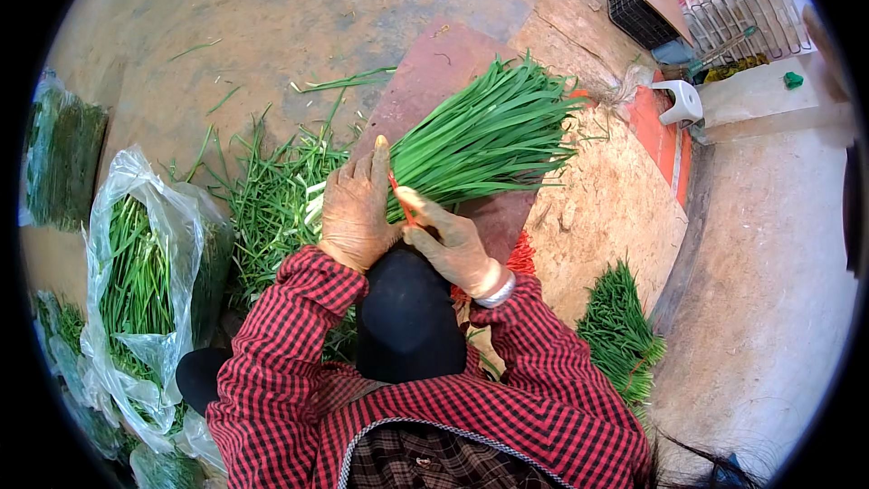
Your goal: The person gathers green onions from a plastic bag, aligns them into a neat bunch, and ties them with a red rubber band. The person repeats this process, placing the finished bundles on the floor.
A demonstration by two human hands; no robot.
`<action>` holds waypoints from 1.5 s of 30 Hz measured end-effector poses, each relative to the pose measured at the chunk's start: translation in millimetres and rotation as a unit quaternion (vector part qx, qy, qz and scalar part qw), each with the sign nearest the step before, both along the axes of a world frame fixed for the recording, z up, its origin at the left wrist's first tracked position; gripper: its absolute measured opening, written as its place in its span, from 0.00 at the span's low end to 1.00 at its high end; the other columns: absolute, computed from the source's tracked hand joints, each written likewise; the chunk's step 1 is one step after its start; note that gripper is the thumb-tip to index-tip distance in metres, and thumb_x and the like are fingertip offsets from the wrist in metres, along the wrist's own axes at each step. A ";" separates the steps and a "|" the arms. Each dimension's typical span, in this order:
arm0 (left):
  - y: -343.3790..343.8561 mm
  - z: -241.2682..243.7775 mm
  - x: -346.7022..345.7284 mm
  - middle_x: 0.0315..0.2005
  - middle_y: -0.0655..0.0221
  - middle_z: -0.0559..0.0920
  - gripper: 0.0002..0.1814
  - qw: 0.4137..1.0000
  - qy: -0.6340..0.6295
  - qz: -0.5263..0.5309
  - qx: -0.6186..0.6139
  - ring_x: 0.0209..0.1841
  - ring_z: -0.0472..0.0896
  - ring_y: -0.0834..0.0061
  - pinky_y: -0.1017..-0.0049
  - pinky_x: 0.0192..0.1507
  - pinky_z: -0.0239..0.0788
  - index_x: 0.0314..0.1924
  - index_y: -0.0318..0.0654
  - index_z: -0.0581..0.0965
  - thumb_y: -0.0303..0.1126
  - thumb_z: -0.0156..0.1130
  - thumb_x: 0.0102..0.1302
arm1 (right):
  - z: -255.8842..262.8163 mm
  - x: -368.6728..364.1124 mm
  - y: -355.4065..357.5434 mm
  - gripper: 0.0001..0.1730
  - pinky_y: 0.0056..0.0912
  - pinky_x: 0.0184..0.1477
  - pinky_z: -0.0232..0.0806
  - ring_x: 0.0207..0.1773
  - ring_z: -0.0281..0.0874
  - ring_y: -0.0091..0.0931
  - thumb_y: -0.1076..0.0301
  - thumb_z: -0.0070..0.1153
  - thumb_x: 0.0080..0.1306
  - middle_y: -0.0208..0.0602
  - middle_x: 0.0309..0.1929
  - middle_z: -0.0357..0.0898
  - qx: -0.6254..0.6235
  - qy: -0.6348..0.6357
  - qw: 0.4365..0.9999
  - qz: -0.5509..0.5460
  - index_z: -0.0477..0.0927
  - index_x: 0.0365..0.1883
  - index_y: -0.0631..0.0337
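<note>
A thick bundle of garlic chives (485, 129) lies in front of me, leaf tips pointing to the upper right. My left hand (356, 207), in a thin glove with a yellowed fingertip, is laid across the pale stalk end and holds it. Just beside it, my right hand (448, 238), also gloved, pinches a red tie (402, 200) that runs over the bundle. The underside of the bundle is hidden. White stalk ends (314, 204) stick out left of my left hand. Below the right wrist, more red ties (521, 255) are partly covered.
Loose chive trimmings (278, 197) are heaped at left, by a clear plastic bag (197, 217) of chives. A tied chive bundle (621, 333) lies at right on a tan board (604, 197). A white stool (679, 102) and black crate (635, 0) stand farther off.
</note>
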State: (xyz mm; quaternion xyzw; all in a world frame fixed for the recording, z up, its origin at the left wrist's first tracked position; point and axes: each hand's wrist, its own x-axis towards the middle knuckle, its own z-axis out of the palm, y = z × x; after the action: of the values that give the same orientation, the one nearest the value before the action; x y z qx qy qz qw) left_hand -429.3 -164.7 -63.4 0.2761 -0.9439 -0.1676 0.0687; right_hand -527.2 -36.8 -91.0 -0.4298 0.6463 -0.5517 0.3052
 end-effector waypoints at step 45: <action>-0.5 66.6 29.3 0.40 0.58 0.75 0.41 0.973 -0.075 -0.147 -0.160 0.46 0.75 0.60 0.62 0.49 0.64 0.63 0.38 0.60 0.41 0.65 0.51 | 95.7 -63.0 -9.6 0.05 0.35 0.49 0.64 0.43 0.73 0.34 0.67 0.55 0.50 0.37 0.32 0.75 0.076 0.596 0.787 0.137 0.78 0.27 0.55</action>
State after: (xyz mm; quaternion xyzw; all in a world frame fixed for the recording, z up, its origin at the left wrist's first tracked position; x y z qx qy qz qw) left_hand -400.0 -165.2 3.1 0.1313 -0.9912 -0.0011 0.0160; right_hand -590.2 -46.4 4.7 -0.7328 0.6739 -0.0870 -0.0365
